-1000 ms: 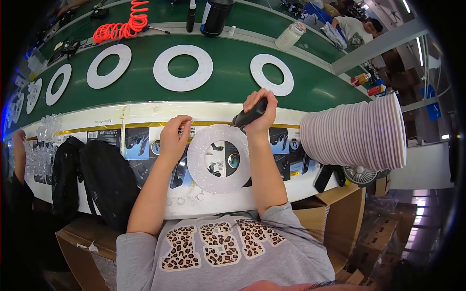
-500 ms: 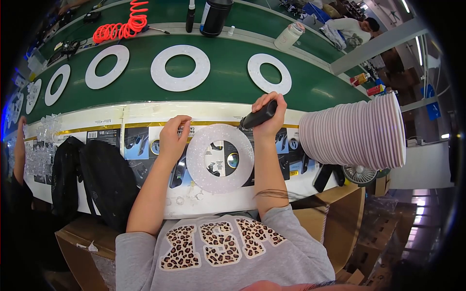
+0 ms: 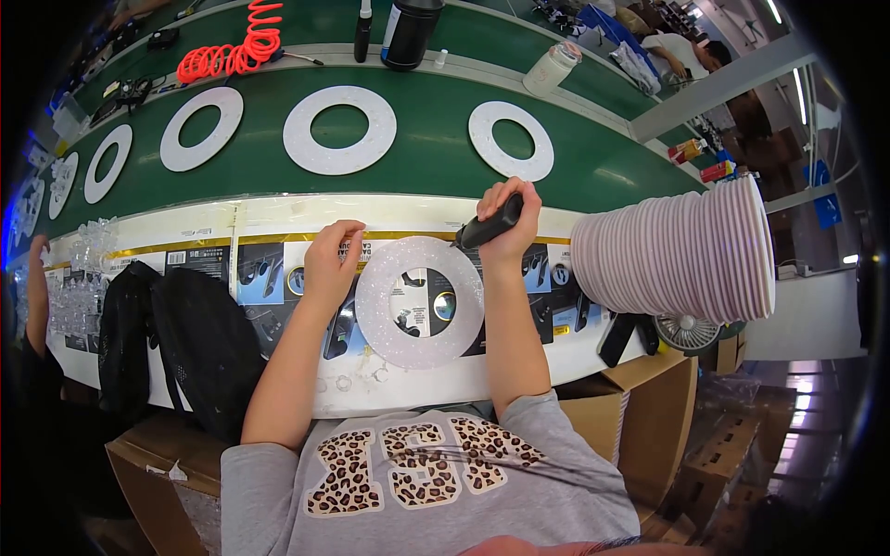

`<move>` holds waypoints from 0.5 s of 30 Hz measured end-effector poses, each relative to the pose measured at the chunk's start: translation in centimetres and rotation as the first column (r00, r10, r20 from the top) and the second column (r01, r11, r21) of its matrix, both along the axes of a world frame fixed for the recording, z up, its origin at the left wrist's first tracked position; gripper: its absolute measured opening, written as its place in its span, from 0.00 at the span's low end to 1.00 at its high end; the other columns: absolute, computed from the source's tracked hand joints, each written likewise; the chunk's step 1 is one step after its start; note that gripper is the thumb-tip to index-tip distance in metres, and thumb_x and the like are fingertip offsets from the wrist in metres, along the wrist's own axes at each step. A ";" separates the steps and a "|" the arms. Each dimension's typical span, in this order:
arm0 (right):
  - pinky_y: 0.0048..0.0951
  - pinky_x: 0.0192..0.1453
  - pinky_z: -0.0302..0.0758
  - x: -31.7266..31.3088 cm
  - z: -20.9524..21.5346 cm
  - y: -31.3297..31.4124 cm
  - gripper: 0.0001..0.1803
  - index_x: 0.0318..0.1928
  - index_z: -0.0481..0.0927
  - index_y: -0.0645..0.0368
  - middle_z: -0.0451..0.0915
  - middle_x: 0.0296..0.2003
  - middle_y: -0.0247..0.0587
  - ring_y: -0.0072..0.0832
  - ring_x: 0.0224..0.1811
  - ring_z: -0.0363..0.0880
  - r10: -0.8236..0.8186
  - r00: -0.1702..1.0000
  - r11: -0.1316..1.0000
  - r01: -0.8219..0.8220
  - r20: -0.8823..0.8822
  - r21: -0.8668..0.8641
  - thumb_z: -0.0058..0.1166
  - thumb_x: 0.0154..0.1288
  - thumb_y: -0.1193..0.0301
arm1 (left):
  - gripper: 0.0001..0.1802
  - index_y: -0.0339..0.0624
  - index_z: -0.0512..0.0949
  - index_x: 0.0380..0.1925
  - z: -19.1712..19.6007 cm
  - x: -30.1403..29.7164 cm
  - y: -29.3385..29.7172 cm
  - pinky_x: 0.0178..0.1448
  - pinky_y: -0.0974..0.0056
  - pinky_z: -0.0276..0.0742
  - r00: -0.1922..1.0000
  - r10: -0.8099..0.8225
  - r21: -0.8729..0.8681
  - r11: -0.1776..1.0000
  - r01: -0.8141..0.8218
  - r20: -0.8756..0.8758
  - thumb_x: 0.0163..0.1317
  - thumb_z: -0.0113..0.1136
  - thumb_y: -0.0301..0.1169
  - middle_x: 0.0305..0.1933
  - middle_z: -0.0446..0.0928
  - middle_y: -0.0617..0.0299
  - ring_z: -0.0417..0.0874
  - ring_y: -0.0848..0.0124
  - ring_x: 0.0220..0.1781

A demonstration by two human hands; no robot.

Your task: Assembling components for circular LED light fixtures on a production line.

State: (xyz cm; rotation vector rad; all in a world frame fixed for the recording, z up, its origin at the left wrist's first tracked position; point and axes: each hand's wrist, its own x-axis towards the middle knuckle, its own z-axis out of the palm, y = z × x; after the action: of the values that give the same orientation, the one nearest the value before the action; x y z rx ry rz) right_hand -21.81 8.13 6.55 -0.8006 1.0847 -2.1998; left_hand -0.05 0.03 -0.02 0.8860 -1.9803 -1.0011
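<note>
covering much of the white desk (image 3: pixel 399 398), a sheet (image 3: pixel 255 320) is printed with pictures of black devices, a barcode, small text and a gold stripe; its larger lettering is partly hidden by the left hand (image 3: pixel 334 264) and a white ring (image 3: pixel 374 310). leopard-patterned letters are borne by the grey shirt (image 3: pixel 269 491), and a pale label is carried by a black bottle (image 3: pixel 414 37), which is cut off by the top edge.

the ring, flat, glitter-speckled and faintly pinkish, is laid mostly on the sheet in front of the shirt, and printed pictures are framed by its round hole. a black tool (image 3: pixel 491 225) is held in the clenched grip of the right hand (image 3: pixel 516 241), its thin tip aimed at the ring's upper right rim; whether contact is made cannot be told. the left hand's fingers are bent by the upper left edge; whether that edge is pinched cannot be told. a stack of similar rings (image 3: pixel 672 264) is set at the right.
</note>
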 end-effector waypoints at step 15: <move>0.24 0.23 0.62 0.7 0.4 -0.1 0.23 0.20 0.62 0.57 0.63 0.13 0.37 0.24 0.16 0.61 -0.093 0.995 0.995 0.093 -0.026 0.037 0.33 0.68 0.56 | 0.07 0.37 0.77 0.38 -0.3 0.0 0.0 0.43 0.65 0.75 1.000 0.005 -0.004 1.000 -0.005 -0.009 0.61 0.54 0.26 0.36 0.79 0.55 0.80 0.63 0.37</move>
State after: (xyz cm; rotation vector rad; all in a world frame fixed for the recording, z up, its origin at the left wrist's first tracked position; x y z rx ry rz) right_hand -21.13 8.06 6.94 -0.7765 1.1945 -2.2442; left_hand -0.05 0.02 -0.27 0.8819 -1.9707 -0.9970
